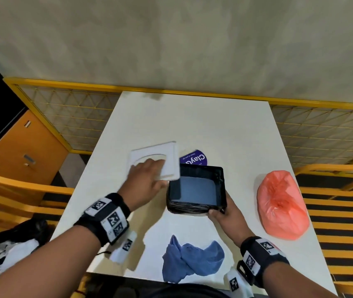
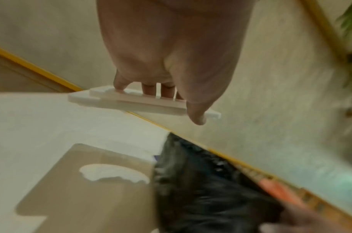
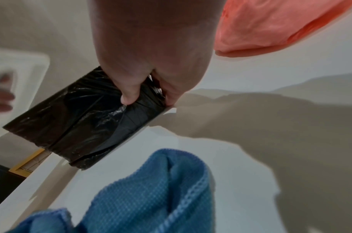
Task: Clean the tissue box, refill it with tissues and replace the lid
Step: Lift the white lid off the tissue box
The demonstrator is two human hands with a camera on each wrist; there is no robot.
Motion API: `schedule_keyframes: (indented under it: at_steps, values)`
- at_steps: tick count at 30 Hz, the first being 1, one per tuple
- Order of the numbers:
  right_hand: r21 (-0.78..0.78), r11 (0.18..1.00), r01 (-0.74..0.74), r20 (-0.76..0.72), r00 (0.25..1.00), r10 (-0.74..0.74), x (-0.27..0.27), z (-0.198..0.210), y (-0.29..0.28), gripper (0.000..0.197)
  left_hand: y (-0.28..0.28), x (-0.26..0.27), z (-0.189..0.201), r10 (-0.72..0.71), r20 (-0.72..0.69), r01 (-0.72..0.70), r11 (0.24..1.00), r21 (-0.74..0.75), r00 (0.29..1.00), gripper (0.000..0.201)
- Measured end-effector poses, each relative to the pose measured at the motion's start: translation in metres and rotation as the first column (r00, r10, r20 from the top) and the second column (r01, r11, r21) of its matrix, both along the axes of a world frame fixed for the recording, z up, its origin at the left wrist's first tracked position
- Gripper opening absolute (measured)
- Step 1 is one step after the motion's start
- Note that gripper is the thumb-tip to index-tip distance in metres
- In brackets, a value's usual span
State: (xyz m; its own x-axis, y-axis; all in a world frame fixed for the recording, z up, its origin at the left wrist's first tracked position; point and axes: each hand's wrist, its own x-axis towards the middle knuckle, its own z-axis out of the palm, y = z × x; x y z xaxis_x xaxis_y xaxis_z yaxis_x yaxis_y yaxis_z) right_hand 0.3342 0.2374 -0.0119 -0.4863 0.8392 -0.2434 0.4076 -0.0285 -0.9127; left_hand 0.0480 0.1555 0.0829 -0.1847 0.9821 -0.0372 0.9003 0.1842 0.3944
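A black square tissue box [image 1: 197,190] stands open on the white table [image 1: 214,125], its sides wrapped in wrinkled black film [image 3: 87,119]. My right hand [image 1: 225,209] grips its near right corner, thumb on the front wall. My left hand [image 1: 147,175] holds the white square lid [image 1: 156,160] with its round opening in the air just left of the box. In the left wrist view the fingers pass through the lid [image 2: 131,100] and the thumb presses its edge. A crumpled blue cloth [image 1: 190,259] lies near the front edge.
A knotted orange plastic bag [image 1: 280,203] lies at the right of the table. A purple round label [image 1: 194,159] shows behind the box. Yellow chairs [image 1: 332,201] flank the table, with a yellow mesh rail [image 1: 192,93] behind. A black bag with white paper [image 1: 10,248] sits lower left.
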Motion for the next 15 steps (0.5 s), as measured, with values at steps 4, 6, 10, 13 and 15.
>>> schedule_keyframes:
  at_steps: [4, 6, 10, 13, 15]
  values:
    - [0.002, 1.0, 0.001, -0.014, 1.0, 0.0, -0.001, 0.007, 0.0, 0.068, -0.026, -0.044, -0.031, 0.026, -0.15, -0.061, 0.971, -0.233, 0.988, 0.064]
    - [0.014, 1.0, 0.001, -0.001, 1.0, -0.001, -0.002, 0.009, -0.001, 0.069, -0.035, -0.053, -0.046, -0.002, -0.204, -0.071, 0.935, -0.347, 0.979, 0.062]
    - [0.022, 1.0, 0.013, 0.04, 0.999, -0.013, -0.004, 0.016, -0.003, 0.069, -0.048, -0.061, -0.065, -0.017, -0.24, -0.095, 0.888, -0.45, 0.971, 0.052]
    - [0.025, 0.999, 0.039, 0.073, 0.996, -0.041, -0.007, 0.018, -0.006, 0.066, -0.054, -0.066, -0.072, 0.011, -0.216, -0.114, 0.876, -0.468, 0.976, 0.047]
    - [0.031, 0.998, 0.059, 0.082, 0.995, -0.061, -0.007, 0.02, -0.009, 0.062, -0.055, -0.068, -0.075, 0.02, -0.217, -0.122, 0.877, -0.465, 0.976, 0.046]
